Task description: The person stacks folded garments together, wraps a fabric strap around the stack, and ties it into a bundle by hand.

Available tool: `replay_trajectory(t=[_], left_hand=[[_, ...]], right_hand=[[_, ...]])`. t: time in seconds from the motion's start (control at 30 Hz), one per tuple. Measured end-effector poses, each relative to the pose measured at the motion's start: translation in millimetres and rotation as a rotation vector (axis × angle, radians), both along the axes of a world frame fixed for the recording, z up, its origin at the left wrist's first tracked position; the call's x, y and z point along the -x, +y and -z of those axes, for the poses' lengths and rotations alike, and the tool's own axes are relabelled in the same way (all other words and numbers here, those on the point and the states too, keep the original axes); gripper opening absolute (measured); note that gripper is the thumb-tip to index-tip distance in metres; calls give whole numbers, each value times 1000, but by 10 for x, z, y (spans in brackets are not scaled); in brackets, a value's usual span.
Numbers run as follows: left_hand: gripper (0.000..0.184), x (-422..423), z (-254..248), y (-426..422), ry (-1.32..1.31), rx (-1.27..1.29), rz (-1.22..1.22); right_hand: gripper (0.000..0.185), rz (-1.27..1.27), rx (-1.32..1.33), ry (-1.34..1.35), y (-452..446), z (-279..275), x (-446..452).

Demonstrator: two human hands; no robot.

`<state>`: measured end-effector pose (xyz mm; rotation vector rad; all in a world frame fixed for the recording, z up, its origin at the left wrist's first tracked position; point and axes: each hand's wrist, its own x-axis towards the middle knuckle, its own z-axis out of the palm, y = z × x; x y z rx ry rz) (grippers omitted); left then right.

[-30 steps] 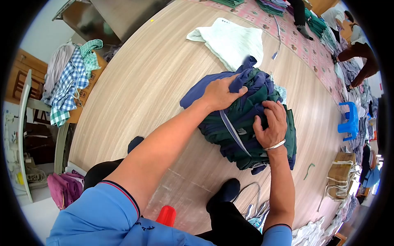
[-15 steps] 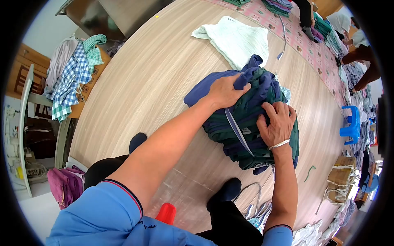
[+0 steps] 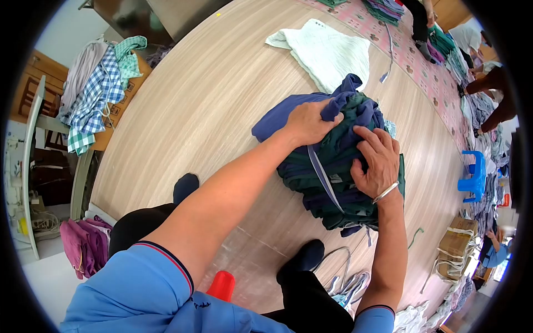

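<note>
A bundle of folded dark green and navy garments (image 3: pixel 311 183) lies on the wooden surface before me, with a pale fabric strip (image 3: pixel 323 180) running across it. My left hand (image 3: pixel 313 123) is closed round a bunched piece of navy cloth (image 3: pixel 333 106) at the bundle's upper side. On the right part of the bundle rests my right hand (image 3: pixel 378 158), its fingers bent and apart, fingertips touching the cloth. A silver bracelet circles that wrist. Beyond the bundle lies a pale mint cloth (image 3: pixel 327 53).
A blue plastic stool (image 3: pixel 473 176) and a strap-tied brown bundle (image 3: pixel 456 247) stand at right. Checked garments (image 3: pixel 97 91) hang at left above purple clothes (image 3: pixel 83 247). A red object (image 3: pixel 221 286) is near my legs. Other people and stacked clothes are at upper right.
My right hand's fingers have stretched out a little and shifted over the bundle. My left hand keeps hold of the navy cloth. The view has shifted slightly.
</note>
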<state>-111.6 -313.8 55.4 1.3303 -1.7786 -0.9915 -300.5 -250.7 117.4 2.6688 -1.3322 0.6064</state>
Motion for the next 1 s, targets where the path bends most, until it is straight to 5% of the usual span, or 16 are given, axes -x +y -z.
replay_trajectory(t=[0.57,0.67,0.73,0.83,1.0], left_hand=[[34,-108,113,142,69,-37,-79],[44,-79,128,232,124,21,-88],[63,-37,71,315,-1,309,-140],[75,-45,31,253,-6,81,-45],[46,-147,90,181,174,35,-109]], right_hand=[[30,38,24,-109,110,152,-77],[30,32,22,-120,104,179,-87],[29,41,16,-137,110,178,-99],[28,41,18,-128,127,183,-95],[28,31,-4,-142,160,173,-72]])
